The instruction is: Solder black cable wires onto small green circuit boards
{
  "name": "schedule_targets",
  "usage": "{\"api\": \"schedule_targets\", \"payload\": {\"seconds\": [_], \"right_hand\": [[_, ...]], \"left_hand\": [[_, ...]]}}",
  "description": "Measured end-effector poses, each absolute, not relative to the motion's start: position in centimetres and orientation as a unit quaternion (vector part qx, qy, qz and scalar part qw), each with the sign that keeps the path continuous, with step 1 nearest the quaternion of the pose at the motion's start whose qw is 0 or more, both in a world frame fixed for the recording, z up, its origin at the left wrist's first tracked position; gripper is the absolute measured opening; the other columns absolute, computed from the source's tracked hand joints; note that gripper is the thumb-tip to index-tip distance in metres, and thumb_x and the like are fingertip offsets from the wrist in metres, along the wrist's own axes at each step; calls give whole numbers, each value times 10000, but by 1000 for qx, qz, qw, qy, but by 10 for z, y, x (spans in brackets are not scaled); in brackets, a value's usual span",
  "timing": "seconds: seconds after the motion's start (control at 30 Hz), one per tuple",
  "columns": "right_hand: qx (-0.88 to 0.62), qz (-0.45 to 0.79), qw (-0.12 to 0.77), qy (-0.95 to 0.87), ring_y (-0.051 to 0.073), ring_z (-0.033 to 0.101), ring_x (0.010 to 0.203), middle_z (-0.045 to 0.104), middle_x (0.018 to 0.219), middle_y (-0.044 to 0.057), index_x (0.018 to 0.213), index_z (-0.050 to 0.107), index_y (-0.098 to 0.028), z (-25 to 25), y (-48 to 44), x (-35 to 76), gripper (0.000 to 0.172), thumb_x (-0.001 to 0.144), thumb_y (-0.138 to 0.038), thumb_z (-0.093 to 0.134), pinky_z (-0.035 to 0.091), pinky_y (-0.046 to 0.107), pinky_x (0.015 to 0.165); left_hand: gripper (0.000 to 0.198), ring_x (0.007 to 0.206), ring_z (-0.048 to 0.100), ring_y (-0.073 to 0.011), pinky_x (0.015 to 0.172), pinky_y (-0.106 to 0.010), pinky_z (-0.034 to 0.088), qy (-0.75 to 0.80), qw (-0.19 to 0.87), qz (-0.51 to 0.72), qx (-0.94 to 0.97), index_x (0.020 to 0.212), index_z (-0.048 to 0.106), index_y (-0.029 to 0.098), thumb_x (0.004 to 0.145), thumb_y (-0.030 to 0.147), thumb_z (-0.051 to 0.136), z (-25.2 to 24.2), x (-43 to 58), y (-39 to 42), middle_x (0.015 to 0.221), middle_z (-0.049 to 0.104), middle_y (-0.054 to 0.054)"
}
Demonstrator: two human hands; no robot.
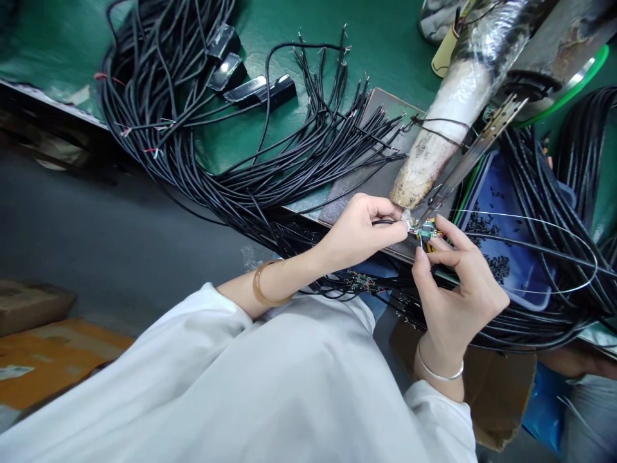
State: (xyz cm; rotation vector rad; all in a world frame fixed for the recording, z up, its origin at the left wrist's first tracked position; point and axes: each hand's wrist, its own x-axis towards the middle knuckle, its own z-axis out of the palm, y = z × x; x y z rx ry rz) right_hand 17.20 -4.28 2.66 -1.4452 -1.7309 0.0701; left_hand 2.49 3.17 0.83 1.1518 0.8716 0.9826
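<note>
With right hand (456,283) nearest and left hand (364,226) just beyond, held small green circuit board (427,230) over edge of grey plate (341,195).
Pinched thin silvery wire (596,260) between right thumb and finger; clamped left thumb and forefinger on black cable (382,222) beside the board. Likely risked bridged contacts through wire slip, strained joints through cable twist, or burnt fingertips from slotted metal arm (473,153) beyond, if hot.

The green tabletop (274,19) carries a large bundle of black cables (159,96) at left, with glossy black housings (282,93) beside it. Cable ends overlap a flat grey board (344,196). At right, further cables (590,141) partly cover a blue tray (530,257).
</note>
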Motion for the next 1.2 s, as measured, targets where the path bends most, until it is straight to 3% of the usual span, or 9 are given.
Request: {"api": "schedule_targets", "payload": {"seconds": [0.37,0.63,1.0,1.2], "right_hand": [[-577,27,409,-707,237,749,1066,726,1249,95,838,629,-185,32,-43,174,174,796,-59,742,670,337,868],[-561,52,400,-723,218,742,1084,727,1249,72,841,607,-196,30,-42,174,158,835,-72,704,665,334,893],[-575,58,386,-719,243,747,1069,732,1237,69,858,645,-205,39,-43,180,130,839,-91,703,652,392,900],[-581,61,399,-707,223,764,1000,734,1238,69,832,644,-197,41,-43,179,162,800,-72,742,649,338,849]], "left_hand": [[109,593,538,-83,568,-185,443,406,621,437,508,630,727,105,691,137,642,15,24,33,615,637,3],[111,530,377,-50,479,-195,267,424,583,419,552,580,685,104,673,145,642,9,19,34,585,518,16],[124,546,399,-57,494,-205,315,411,570,428,568,642,719,117,717,180,642,8,24,30,646,564,2],[126,539,387,-54,496,-206,320,410,568,431,569,633,714,116,713,175,637,10,23,30,643,558,8]]}}
